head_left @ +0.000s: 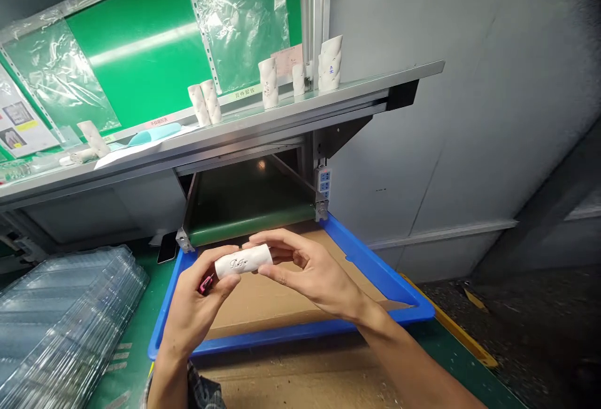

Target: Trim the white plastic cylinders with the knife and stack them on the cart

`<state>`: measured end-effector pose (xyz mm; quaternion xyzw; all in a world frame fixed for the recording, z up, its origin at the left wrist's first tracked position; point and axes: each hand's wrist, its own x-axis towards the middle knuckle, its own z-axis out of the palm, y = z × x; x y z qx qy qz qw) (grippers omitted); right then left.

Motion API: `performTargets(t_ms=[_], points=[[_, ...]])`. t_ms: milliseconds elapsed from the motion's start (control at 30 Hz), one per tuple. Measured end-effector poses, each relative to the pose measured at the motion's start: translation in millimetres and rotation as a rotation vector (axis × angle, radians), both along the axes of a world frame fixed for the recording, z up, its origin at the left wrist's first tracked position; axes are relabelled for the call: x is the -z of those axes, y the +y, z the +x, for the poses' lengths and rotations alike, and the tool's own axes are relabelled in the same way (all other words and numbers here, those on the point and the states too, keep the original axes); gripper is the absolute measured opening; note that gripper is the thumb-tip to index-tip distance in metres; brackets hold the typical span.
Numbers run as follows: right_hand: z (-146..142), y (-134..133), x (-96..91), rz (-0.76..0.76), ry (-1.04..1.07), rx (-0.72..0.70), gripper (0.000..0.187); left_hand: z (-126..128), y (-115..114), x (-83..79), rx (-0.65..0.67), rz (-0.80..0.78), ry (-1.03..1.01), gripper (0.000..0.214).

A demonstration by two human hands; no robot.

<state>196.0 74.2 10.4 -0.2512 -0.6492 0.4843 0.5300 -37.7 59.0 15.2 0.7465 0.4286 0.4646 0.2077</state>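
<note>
A white cylindrical sleeve (pixel 243 260) with a dark script-like mark on its side is held in the air above a blue tray. My left hand (pixel 197 312) grips its left end, and a small pink object (pixel 205 284), too hidden to identify, pokes out from between those fingers. My right hand (pixel 312 274) pinches the sleeve's right end between thumb and fingers. Beneath both hands, brown cardboard (pixel 248 312) lines the blue tray (pixel 282 339).
Several similar white sleeves (pixel 268 83) stand on a metal shelf (pixel 235 127) overhead. A stack of clear plastic trays (pixel 66 315) lies to the left, with a dark phone (pixel 166 247) behind it. A green conveyor belt (pixel 248 227) runs under the shelf.
</note>
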Motion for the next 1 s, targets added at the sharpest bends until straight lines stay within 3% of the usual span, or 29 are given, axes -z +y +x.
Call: performTargets(t_ms=[167,433,767,1000], points=[[0.2,-2.1,-1.0,-0.068,0.000,-0.047,0.038,-2.9,0.1,0.1,0.028,0.019,0.008,0.028],[-0.8,-5.4,-2.8,0.044,-0.036,0.028,0.031,-5.3,-0.4,1.8,0.024,0.031,0.007,0.028],[-1.7,-6.8,-2.1,0.083,-0.030,0.008,0.030,-5.4,0.3,1.3,-0.004,0.121,0.028,0.033],[-1.9,-6.0,0.2,0.155,-0.019,0.010,0.029,-4.1,-1.6,-2.5,0.044,0.112,0.016,0.028]])
